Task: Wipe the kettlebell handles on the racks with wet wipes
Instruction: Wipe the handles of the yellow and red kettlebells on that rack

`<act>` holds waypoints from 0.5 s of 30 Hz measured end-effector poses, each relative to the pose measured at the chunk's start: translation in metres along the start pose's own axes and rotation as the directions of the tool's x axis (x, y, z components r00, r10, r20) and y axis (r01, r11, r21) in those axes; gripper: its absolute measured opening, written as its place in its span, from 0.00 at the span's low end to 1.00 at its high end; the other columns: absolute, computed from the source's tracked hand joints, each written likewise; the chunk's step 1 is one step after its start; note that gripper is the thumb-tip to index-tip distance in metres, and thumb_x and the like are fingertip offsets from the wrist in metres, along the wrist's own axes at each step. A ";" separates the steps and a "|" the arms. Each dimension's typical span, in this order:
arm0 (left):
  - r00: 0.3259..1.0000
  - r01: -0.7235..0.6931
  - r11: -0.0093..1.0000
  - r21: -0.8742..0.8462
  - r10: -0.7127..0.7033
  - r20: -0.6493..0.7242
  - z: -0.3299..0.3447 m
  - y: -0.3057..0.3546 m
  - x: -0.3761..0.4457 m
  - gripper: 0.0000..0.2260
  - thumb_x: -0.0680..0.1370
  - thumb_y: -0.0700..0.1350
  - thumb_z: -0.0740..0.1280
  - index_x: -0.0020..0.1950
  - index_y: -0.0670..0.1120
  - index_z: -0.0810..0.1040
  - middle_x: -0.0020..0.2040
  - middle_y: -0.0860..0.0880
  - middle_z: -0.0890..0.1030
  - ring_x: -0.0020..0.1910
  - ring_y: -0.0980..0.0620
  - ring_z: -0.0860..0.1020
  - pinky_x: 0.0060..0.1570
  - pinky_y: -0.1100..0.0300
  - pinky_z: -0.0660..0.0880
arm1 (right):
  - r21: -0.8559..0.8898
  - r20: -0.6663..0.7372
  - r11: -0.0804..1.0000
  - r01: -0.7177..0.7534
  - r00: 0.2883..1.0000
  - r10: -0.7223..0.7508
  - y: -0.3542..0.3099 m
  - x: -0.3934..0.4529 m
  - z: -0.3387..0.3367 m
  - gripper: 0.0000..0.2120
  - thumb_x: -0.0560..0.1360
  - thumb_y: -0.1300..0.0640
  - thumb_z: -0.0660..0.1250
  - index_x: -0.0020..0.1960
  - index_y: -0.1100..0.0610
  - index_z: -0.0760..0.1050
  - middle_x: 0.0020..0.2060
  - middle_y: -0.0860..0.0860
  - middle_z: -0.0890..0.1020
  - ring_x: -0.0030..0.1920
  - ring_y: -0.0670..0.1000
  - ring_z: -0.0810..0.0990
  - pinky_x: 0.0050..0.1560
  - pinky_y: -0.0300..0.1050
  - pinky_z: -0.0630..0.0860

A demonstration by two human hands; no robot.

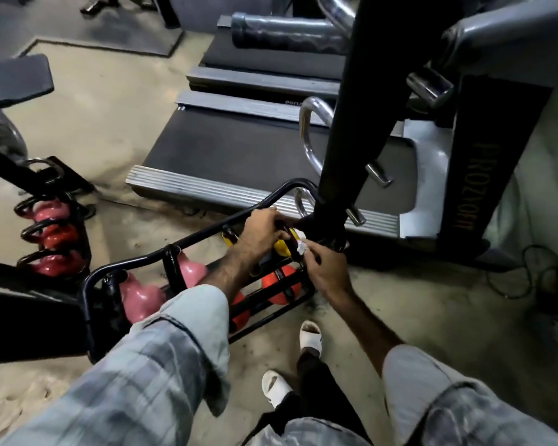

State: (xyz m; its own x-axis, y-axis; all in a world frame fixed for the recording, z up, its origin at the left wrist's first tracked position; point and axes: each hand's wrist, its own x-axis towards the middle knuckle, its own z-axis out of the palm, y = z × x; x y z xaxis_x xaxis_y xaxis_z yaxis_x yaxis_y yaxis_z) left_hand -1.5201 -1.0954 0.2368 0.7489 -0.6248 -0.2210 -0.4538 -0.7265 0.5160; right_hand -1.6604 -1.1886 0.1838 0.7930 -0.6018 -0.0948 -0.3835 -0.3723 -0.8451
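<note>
Yellow kettlebell (282, 246): on black floor rack (174, 252), right end, beside orange kettlebells (281, 284); sits directly under both hands. Left hand (260, 231): fingers curled over its black handle (285, 235), gripping. Right hand (324, 268): pinching white wet wipe (301, 249) against the handle. Pink kettlebells (139, 297): rack's left end.

Pale grey plaid sleeves (161, 358) rolled at the forearms, black trousers (316, 378), white open-toed slippers (310, 338).

treadmill upright panel (484, 156) | gold lettering, seen inverted, reads roughly "PROZYOFIT" | other print illegible
</note>
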 end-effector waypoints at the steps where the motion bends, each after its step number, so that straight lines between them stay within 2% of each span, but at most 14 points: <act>1: 1.000 0.012 1.000 -0.018 -0.012 -0.016 0.001 0.000 0.001 0.16 0.66 0.43 0.77 0.54 0.46 0.84 0.48 0.49 0.85 0.49 0.50 0.82 0.47 0.63 0.76 | 0.018 -0.004 0.999 -0.040 0.999 0.040 0.006 -0.005 0.000 0.12 0.80 0.54 0.64 0.57 0.56 0.83 0.49 0.48 0.86 0.51 0.43 0.82 0.51 0.34 0.75; 3: 0.999 0.040 0.998 -0.039 -0.040 -0.007 0.001 0.003 0.002 0.15 0.67 0.39 0.76 0.54 0.44 0.83 0.49 0.49 0.85 0.49 0.52 0.82 0.44 0.71 0.70 | 0.069 -0.028 0.994 -0.084 0.996 0.086 0.014 -0.011 0.000 0.12 0.80 0.52 0.63 0.53 0.56 0.84 0.44 0.49 0.87 0.47 0.44 0.83 0.49 0.42 0.77; 4: 0.999 0.051 0.998 -0.028 -0.051 -0.001 -0.002 0.004 0.002 0.15 0.68 0.39 0.76 0.54 0.43 0.83 0.50 0.48 0.85 0.51 0.52 0.82 0.45 0.70 0.71 | 0.088 -0.036 0.992 -0.090 0.995 0.093 0.014 -0.011 0.002 0.11 0.80 0.54 0.64 0.52 0.55 0.84 0.45 0.49 0.87 0.48 0.45 0.83 0.51 0.43 0.77; 6: 0.999 0.050 0.999 -0.007 -0.050 -0.001 -0.003 0.006 0.003 0.16 0.67 0.41 0.77 0.54 0.43 0.83 0.51 0.46 0.85 0.53 0.49 0.81 0.52 0.60 0.76 | 0.127 -0.049 0.988 -0.086 0.994 0.093 0.012 -0.010 0.005 0.08 0.77 0.59 0.68 0.53 0.55 0.84 0.48 0.49 0.86 0.51 0.46 0.83 0.56 0.43 0.77; 9: 0.999 0.030 1.000 -0.007 -0.030 -0.022 -0.005 0.007 0.001 0.18 0.66 0.43 0.78 0.55 0.44 0.83 0.51 0.43 0.84 0.53 0.45 0.81 0.54 0.53 0.77 | 0.184 -0.098 0.983 0.011 0.995 0.007 -0.005 -0.003 0.013 0.09 0.71 0.63 0.73 0.51 0.57 0.84 0.48 0.50 0.85 0.48 0.45 0.83 0.52 0.36 0.77; 12: 0.999 0.022 1.000 -0.008 -0.023 -0.038 -0.006 0.008 0.002 0.18 0.67 0.42 0.77 0.56 0.44 0.83 0.51 0.42 0.84 0.54 0.44 0.81 0.54 0.54 0.77 | 0.200 -0.152 0.976 0.089 0.987 -0.059 -0.015 0.001 0.020 0.08 0.70 0.64 0.74 0.50 0.60 0.84 0.48 0.52 0.84 0.47 0.44 0.82 0.51 0.35 0.77; 15: 0.998 0.054 0.998 -0.011 -0.055 -0.009 -0.007 0.010 0.003 0.20 0.66 0.44 0.78 0.57 0.44 0.83 0.53 0.43 0.84 0.55 0.46 0.81 0.56 0.56 0.76 | 0.219 -0.194 0.974 0.053 0.981 -0.010 -0.003 -0.007 0.025 0.11 0.72 0.64 0.73 0.54 0.60 0.83 0.50 0.51 0.84 0.49 0.45 0.82 0.52 0.37 0.78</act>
State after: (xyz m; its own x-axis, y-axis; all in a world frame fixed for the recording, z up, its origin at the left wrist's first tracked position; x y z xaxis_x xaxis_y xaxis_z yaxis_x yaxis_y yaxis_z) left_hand -1.5191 -1.1025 0.2473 0.7770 -0.5815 -0.2410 -0.4071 -0.7562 0.5123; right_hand -1.6528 -1.1656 0.1742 0.6895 -0.7241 0.0174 -0.2282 -0.2400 -0.9436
